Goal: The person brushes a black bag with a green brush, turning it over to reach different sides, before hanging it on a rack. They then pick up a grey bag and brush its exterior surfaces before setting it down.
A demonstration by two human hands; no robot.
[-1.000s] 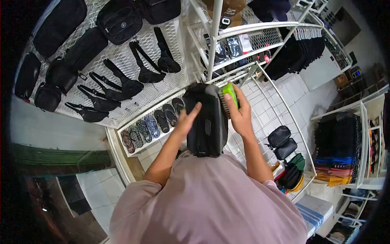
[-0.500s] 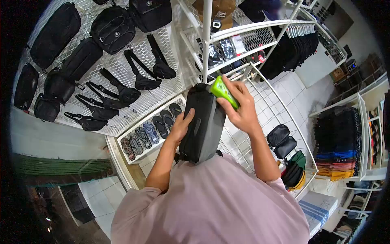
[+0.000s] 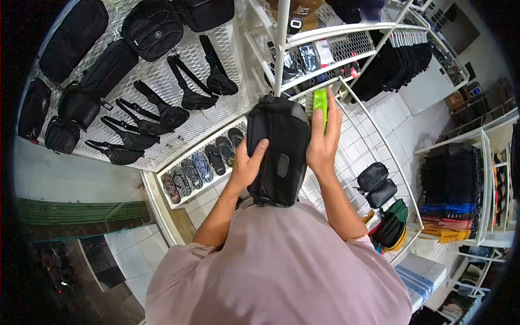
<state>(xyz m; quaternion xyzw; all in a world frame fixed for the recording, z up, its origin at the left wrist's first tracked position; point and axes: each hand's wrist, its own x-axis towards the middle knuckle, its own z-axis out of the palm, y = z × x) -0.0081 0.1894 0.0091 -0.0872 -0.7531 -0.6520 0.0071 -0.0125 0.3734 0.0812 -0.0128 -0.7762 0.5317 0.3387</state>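
A black bag with a small grey patch is held upright in front of my chest. My left hand grips its left side, thumb lying on the front face. At the bag's right side, my right hand is closed round a bright green brush, whose pale bristles point left toward the bag. The palm side of my right hand is close against the bag's edge; its fingertips are partly hidden behind the brush.
Black bags hang on a white mesh wall at the left. Below stands a tray of flip-flops. A white metal rack rises just beyond the bag. Clothes hang at the right, near two small black pouches.
The bag has turned so its broad patched face shows. The brush has swung from lying across the bag's upper right to upright beside it, and my right hand has moved down along the side.
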